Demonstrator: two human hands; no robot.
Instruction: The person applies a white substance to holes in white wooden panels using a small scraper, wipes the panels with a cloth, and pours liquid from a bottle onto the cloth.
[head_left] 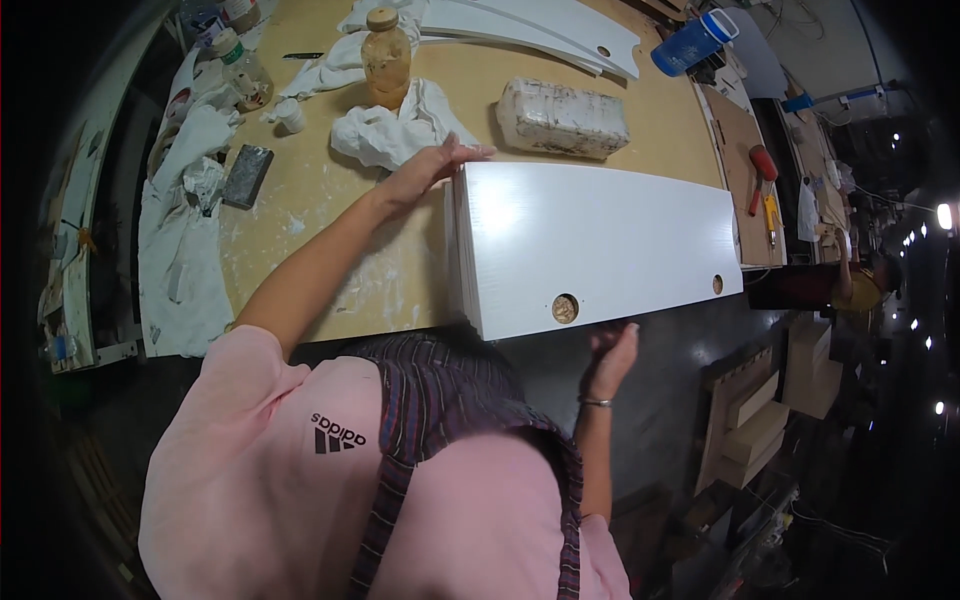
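Observation:
A stack of white panels [600, 240] lies at the table's near edge and overhangs it. The top panel is glossy, with a round hole near each end of its near side. My left hand [430, 172] rests at the stack's far left corner, fingers stretched along the far edge. Just below the near edge, right of the middle, is my right hand [614, 358], its fingers apart and pointing up at the panels. Whether it touches their underside is hidden.
Beyond the stack lie a plastic-wrapped block [563, 118], a white cloth [385, 135] and a bottle of amber liquid [387, 60]. A dark sanding block [248, 176] is at left. More white panels [530, 35] and a blue jug [692, 43] stand farther back. Another person [860, 285] is at right.

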